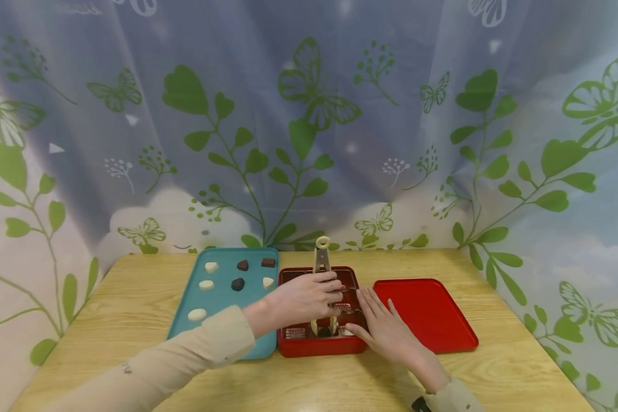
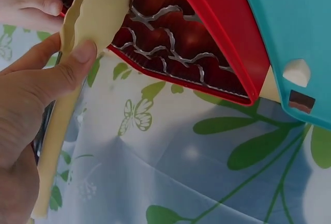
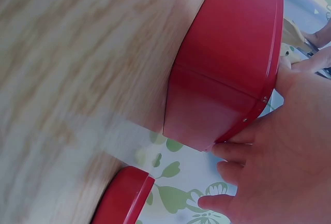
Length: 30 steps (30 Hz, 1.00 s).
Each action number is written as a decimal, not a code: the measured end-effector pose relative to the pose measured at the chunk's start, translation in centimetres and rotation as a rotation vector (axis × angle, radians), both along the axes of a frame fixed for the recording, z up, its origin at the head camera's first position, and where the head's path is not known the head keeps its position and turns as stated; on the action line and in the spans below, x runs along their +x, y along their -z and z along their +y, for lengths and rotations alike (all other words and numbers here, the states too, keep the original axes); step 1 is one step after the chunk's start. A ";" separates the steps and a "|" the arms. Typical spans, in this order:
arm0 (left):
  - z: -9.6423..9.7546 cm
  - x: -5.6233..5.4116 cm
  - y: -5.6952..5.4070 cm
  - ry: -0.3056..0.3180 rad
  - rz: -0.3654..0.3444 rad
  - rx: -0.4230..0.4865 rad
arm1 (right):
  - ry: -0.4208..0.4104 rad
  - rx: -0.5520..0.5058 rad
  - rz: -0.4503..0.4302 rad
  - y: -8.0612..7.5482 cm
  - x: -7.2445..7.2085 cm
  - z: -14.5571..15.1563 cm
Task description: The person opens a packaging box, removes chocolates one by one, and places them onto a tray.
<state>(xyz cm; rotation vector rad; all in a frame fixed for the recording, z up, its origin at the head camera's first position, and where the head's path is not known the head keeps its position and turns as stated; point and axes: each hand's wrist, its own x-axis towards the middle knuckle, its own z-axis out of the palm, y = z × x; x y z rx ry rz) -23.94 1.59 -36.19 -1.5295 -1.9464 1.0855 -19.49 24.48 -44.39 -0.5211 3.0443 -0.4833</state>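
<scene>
My left hand (image 1: 309, 294) grips a pair of cream-coloured tongs (image 1: 322, 258), fingers and thumb wrapped about their arms. The tongs point down into a red tin box (image 1: 321, 347) with clear plastic dividers inside. A dark chocolate piece (image 1: 325, 332) shows between the scalloped tong heads, near the box's front wall. In the left wrist view, the thumb presses beside one tong head (image 2: 103, 14). My right hand (image 1: 388, 329) rests along the box's right rim with fingers extended. From the right wrist, its fingertips (image 3: 232, 151) lie at the edge of the box.
A teal tray (image 1: 226, 300) left of the box bears several white and dark chocolates, including a white oval one (image 1: 197, 315) and a dark rectangular one (image 1: 268, 262). A red lid (image 1: 427, 315) lies to the right on the wooden table (image 1: 504, 343). A patterned curtain (image 1: 340, 171) hangs behind.
</scene>
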 end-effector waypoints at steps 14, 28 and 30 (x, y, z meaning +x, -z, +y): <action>-2.7 -0.2 -1.0 -0.074 -0.044 0.210 | 0.004 -0.001 0.000 -0.1 0.1 -0.1; -8.5 -0.4 -0.1 -0.151 -0.157 0.573 | 0.000 -0.019 -0.012 -0.2 0.2 -0.1; -9.5 -0.4 0.3 -0.155 -0.170 0.628 | -0.006 -0.031 -0.005 -0.1 0.2 -0.1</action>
